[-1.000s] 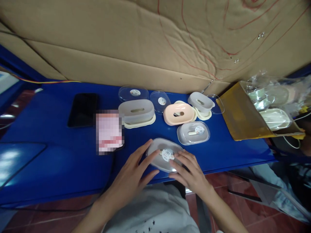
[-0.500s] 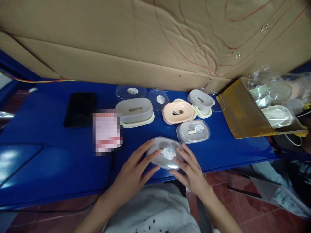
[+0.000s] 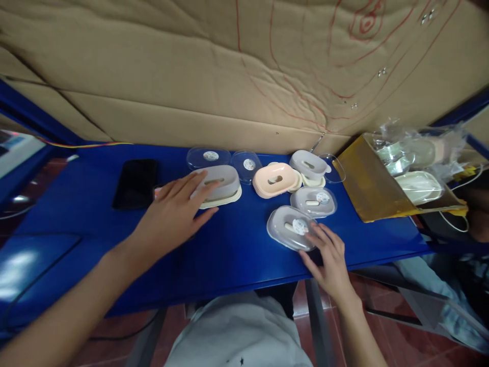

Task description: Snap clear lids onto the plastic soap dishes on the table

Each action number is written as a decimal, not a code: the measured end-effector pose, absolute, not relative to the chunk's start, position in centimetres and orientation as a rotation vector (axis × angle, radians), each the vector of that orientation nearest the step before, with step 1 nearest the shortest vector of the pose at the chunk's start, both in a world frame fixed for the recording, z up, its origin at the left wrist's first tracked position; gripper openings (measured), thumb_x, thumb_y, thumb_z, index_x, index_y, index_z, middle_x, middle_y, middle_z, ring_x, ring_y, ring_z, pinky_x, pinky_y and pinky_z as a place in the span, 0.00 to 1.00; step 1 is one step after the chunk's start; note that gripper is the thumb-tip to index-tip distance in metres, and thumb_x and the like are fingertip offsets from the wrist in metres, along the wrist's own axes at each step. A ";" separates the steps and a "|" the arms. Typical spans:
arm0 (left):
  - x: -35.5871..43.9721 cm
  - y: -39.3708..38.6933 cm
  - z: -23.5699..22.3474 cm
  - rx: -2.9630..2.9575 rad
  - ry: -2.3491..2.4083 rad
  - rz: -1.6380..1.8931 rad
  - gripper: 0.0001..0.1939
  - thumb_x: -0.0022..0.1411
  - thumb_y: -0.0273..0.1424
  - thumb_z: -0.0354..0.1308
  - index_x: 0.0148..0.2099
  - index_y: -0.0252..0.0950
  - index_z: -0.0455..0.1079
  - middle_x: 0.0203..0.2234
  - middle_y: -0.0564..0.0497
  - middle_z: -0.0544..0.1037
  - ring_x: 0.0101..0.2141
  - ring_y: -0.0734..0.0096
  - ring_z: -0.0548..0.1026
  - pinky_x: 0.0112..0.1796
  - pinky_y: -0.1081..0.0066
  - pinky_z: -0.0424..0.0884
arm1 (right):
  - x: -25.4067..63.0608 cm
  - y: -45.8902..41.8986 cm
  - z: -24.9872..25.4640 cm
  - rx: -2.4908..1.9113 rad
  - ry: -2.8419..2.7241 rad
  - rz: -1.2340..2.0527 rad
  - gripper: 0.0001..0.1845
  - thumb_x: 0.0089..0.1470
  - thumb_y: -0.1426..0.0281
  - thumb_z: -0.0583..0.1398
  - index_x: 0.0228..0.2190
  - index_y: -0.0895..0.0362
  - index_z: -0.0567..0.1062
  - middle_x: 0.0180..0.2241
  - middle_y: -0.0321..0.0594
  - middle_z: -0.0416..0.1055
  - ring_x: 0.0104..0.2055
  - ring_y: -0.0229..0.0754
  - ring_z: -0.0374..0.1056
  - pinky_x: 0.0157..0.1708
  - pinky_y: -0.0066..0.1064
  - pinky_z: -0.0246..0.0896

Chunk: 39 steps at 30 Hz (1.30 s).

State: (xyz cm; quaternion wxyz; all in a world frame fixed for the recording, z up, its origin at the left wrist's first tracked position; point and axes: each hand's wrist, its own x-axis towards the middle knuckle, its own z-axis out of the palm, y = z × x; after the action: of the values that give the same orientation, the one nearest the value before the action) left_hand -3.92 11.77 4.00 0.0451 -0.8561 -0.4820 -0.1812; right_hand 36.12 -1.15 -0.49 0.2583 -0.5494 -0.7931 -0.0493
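Observation:
My left hand [image 3: 171,221] is open, fingers spread over the left end of a grey soap box [image 3: 225,178] that sits on a cream base. My right hand [image 3: 328,255] grips the right end of a lidded grey soap box [image 3: 282,232], fingers on its clear lid and thumb at the near edge. Touching or close behind that one is another lidded grey soap box [image 3: 303,196]. Farther back lie a peach soap dish [image 3: 263,183], a small grey dish [image 3: 301,159] on a cream piece, and clear lids [image 3: 194,159], some with round stickers.
On the blue table [image 3: 229,255] a black phone-like slab [image 3: 134,183] lies at left. An open carton [image 3: 357,188] of plastic-wrapped pieces [image 3: 418,186] stands at right. A brown sheet with red lines [image 3: 171,76] rises behind. A person's sleeve shows at far right.
My left hand has left the lidded soap box and moved left and away to the uncovered grey one. My right hand has slid the lidded box rightward, nearer the other lidded one.

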 end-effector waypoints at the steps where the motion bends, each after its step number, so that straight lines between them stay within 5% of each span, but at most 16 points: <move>1: -4.1 13.0 3.8 -2.624 -1.505 -0.523 0.26 0.78 0.39 0.55 0.73 0.40 0.66 0.71 0.37 0.70 0.70 0.39 0.69 0.67 0.42 0.66 | 36.1 -1.0 -0.4 -1.525 -2.124 -0.171 0.22 0.71 0.66 0.65 0.63 0.52 0.72 0.67 0.53 0.72 0.72 0.62 0.65 0.65 0.59 0.64; 5: -4.0 15.3 2.8 -2.738 -1.553 -0.402 0.22 0.76 0.37 0.55 0.67 0.38 0.74 0.61 0.37 0.81 0.60 0.42 0.79 0.62 0.43 0.70 | 33.6 -0.6 -0.1 -1.477 -2.064 -0.245 0.25 0.71 0.71 0.62 0.66 0.52 0.70 0.66 0.53 0.72 0.71 0.61 0.66 0.65 0.58 0.64; 11: -1.3 9.6 2.0 -2.785 -1.318 -0.509 0.20 0.76 0.27 0.53 0.65 0.41 0.76 0.57 0.41 0.84 0.57 0.47 0.81 0.59 0.44 0.72 | 27.5 0.5 0.4 -1.195 -2.351 -0.014 0.25 0.73 0.70 0.59 0.68 0.54 0.71 0.68 0.49 0.72 0.70 0.55 0.67 0.66 0.52 0.70; 16: 0.4 1.8 1.4 -2.862 -1.135 -0.489 0.22 0.74 0.20 0.54 0.65 0.41 0.75 0.59 0.44 0.82 0.61 0.51 0.78 0.63 0.46 0.70 | 26.4 0.8 0.8 -1.151 -2.430 0.082 0.23 0.75 0.66 0.59 0.67 0.55 0.72 0.71 0.48 0.69 0.76 0.56 0.60 0.69 0.56 0.69; 20: 0.2 -1.6 -0.1 -2.876 -1.173 -0.601 0.25 0.74 0.17 0.52 0.66 0.39 0.74 0.65 0.43 0.78 0.66 0.53 0.75 0.71 0.47 0.63 | 27.6 -0.6 0.5 -1.093 -2.448 0.239 0.20 0.74 0.68 0.61 0.63 0.56 0.76 0.69 0.46 0.72 0.76 0.53 0.61 0.69 0.53 0.71; 27: -0.5 -2.7 -2.1 -2.877 -1.150 -0.804 0.26 0.76 0.18 0.51 0.71 0.38 0.69 0.70 0.45 0.73 0.75 0.55 0.62 0.72 0.50 0.65 | 28.2 -2.1 0.0 -1.084 -2.453 0.165 0.19 0.73 0.71 0.62 0.62 0.55 0.78 0.66 0.45 0.75 0.74 0.53 0.63 0.67 0.51 0.75; 39: 0.3 -3.0 -1.7 -2.784 -1.119 -0.725 0.20 0.74 0.21 0.58 0.65 0.36 0.75 0.64 0.43 0.80 0.71 0.48 0.70 0.67 0.48 0.73 | 28.4 -1.9 -1.6 -0.897 -2.412 -0.013 0.22 0.71 0.72 0.64 0.64 0.56 0.76 0.53 0.44 0.84 0.63 0.48 0.76 0.73 0.53 0.67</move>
State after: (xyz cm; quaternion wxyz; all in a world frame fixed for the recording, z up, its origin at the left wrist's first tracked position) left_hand 0.31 -3.04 -1.70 0.0274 -0.9015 -0.3625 -0.2349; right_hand 28.37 -1.94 -1.58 0.2804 -0.3348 -0.8996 -0.0050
